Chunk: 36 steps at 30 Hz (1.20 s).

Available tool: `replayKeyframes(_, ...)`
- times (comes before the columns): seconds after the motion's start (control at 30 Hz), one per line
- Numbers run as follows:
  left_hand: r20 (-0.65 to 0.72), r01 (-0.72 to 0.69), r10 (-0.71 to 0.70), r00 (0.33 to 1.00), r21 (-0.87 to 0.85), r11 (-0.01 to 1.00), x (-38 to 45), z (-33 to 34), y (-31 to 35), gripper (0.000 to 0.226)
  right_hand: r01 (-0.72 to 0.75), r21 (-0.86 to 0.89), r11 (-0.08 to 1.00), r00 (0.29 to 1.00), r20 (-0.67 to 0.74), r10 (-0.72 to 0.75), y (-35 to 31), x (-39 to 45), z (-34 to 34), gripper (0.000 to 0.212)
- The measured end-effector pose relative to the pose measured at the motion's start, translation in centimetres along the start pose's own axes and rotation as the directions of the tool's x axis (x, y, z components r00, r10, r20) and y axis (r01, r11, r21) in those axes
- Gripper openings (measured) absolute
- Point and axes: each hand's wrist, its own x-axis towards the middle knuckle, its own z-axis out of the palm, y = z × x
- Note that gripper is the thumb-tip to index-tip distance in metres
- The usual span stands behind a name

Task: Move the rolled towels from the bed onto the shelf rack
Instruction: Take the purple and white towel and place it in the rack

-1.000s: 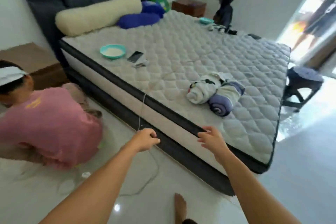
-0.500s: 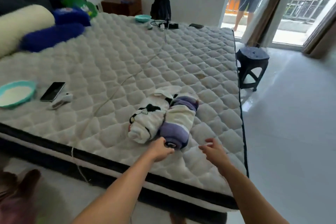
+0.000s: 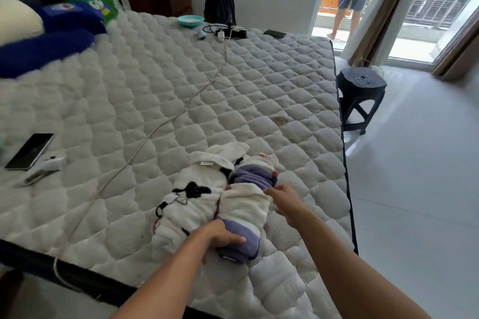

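- The left hand (image 3: 223, 237) clamps over the near, purple end of the purple-and-white towel (image 3: 243, 215), fingers curled across the top and thumb tucked under. That grip, I judge, keeps the roll from unwinding when it is lifted.
- The right hand (image 3: 283, 201) lies half open against the far side of the same roll, fingertips touching the cloth and nothing yet held. It looks placed to close on the other end, so both ends carry the weight.
- Just left of the left hand, pressed against the purple roll, lies the white towel (image 3: 191, 204) with black markings. Both rolls rest on the bed (image 3: 259, 90) near its foot corner; a loose flap of white cloth sticks out past them.
- No shelf rack is in view, so neither towel has been moved to it.
- Further left of the hands, a white cable (image 3: 155, 129) runs across the mattress from the near edge toward the far side. It passes clear of the towels but could catch a sleeve or foot.
- Well left sit a phone (image 3: 31, 150) and a small white device.
- Right of the right hand, beyond the mattress edge, a dark stool (image 3: 361, 96) stands on the floor and may narrow the path around the corner.
- Far off, a teal bowl (image 3: 190, 20) and blue cushions (image 3: 44, 44) sit near the headboard.
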Motion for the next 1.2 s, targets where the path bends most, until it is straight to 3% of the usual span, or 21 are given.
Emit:
replayKeyframes(0.13,0.047,0.066,-0.063,0.997,-0.068,0.996,1.1,-0.5,1.0,0.094,-0.194,0.064,0.979,0.980,0.051,0.191,1.0,2.1,0.2,0.058)
replayKeyframes(0.27,0.076,0.157,-0.147,0.986,-0.149,0.976,1.9,-1.2,1.6,0.088,-0.201,0.086,0.976,0.977,0.091,0.193,0.9,3.7,1.1,0.075)
replayKeyframes(0.37,0.066,0.237,-0.228,0.972,-0.221,0.946,2.5,-1.0,1.7,0.109,-0.258,0.156,0.954,0.961,0.146,0.236,1.4,5.4,2.5,0.094)
replayKeyframes(0.43,-0.034,0.195,-0.208,0.978,-0.231,0.953,3.1,-0.3,1.6,0.117,-0.310,0.190,0.931,0.945,0.167,0.280,1.4,5.7,3.3,0.077)
replayKeyframes(0.53,-0.083,0.154,-0.196,0.977,-0.362,0.919,3.3,0.4,1.2,0.103,-0.335,0.234,0.913,0.939,0.165,0.303,1.2,5.9,3.8,0.036)
replayKeyframes(0.67,-0.089,0.117,-0.178,0.980,-0.463,0.879,2.5,0.2,0.8,0.098,-0.297,0.362,0.884,0.952,0.038,0.305,2.3,5.3,4.6,0.053)
replayKeyframes(0.77,-0.118,0.049,-0.119,0.986,-0.475,0.879,1.8,0.0,0.2,0.087,-0.297,0.457,0.838,0.938,-0.023,0.345,3.5,3.7,4.8,0.051)
replayKeyframes(1.0,-0.193,-0.104,0.012,0.981,-0.476,0.873,-3.6,0.1,-1.2,0.072,-0.157,0.604,0.781,0.979,-0.010,0.205,3.4,-0.3,4.4,0.046)
replayKeyframes(1.1,-0.215,-0.140,0.034,0.976,-0.498,0.856,-7.3,0.2,-2.8,0.070,-0.128,0.605,0.786,0.989,0.020,0.146,2.6,-3.6,4.8,0.071)
replayKeyframes(1.2,-0.249,-0.166,0.033,0.968,-0.536,0.828,-11.1,0.6,-5.4,0.067,-0.047,0.578,0.814,0.999,0.042,0.027,1.6,-7.6,5.6,0.068)
